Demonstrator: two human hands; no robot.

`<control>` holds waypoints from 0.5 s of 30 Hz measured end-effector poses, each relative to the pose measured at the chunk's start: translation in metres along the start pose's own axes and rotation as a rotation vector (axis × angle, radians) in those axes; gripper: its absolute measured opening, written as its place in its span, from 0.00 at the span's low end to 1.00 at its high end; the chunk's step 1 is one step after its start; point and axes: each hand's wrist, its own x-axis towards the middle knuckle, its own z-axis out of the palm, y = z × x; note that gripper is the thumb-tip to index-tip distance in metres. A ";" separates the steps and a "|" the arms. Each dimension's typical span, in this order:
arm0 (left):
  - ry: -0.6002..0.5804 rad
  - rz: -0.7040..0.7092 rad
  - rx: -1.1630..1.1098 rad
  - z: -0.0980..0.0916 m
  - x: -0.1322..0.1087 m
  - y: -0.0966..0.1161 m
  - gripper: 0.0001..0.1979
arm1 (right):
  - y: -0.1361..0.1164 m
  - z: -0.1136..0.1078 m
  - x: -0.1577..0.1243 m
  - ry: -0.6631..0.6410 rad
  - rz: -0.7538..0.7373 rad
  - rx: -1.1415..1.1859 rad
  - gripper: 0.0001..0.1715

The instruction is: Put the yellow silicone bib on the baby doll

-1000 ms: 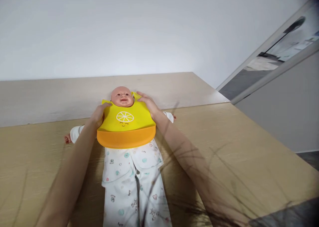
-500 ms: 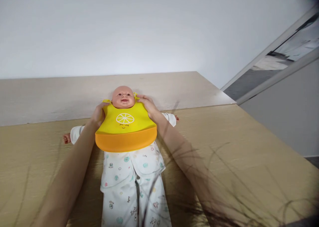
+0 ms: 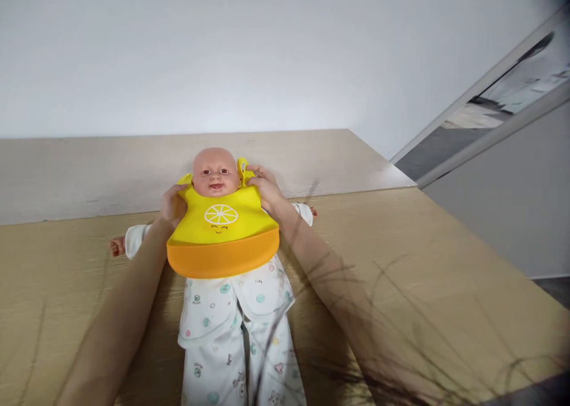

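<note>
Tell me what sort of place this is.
Likely a plain indoor room, its exact use unclear: a pale wall stands behind a wood-topped table, and a baby doll lies on it.

Readable marks, logged as I hold the yellow bib (image 3: 222, 231). All lettering I can find is on the doll's (image 3: 216, 171) clothing. White top (image 3: 209, 314), about 5 o'clock from the bib: small word, I read "Baby" (image 3: 259, 281). Same top, 7 o'clock: letters under a dark round motif (image 3: 196, 298); blurred, probably "HAPPY". White trousers (image 3: 214, 349), 6 o'clock: a sideways word (image 3: 229, 359), apparently "Baby" again. Between 6 and 7, low on the trousers: lettering by another round motif (image 3: 198, 370), too blurred for me to read.
</note>
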 end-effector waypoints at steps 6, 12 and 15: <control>-0.003 -0.040 0.011 0.003 -0.004 0.000 0.18 | -0.004 0.009 -0.007 0.082 0.061 0.033 0.23; -0.024 -0.010 -0.028 -0.003 0.000 0.000 0.20 | -0.015 0.019 -0.018 0.060 0.032 0.108 0.24; -0.004 0.053 -0.064 -0.006 0.006 -0.001 0.19 | -0.015 0.020 -0.018 0.031 -0.008 0.097 0.25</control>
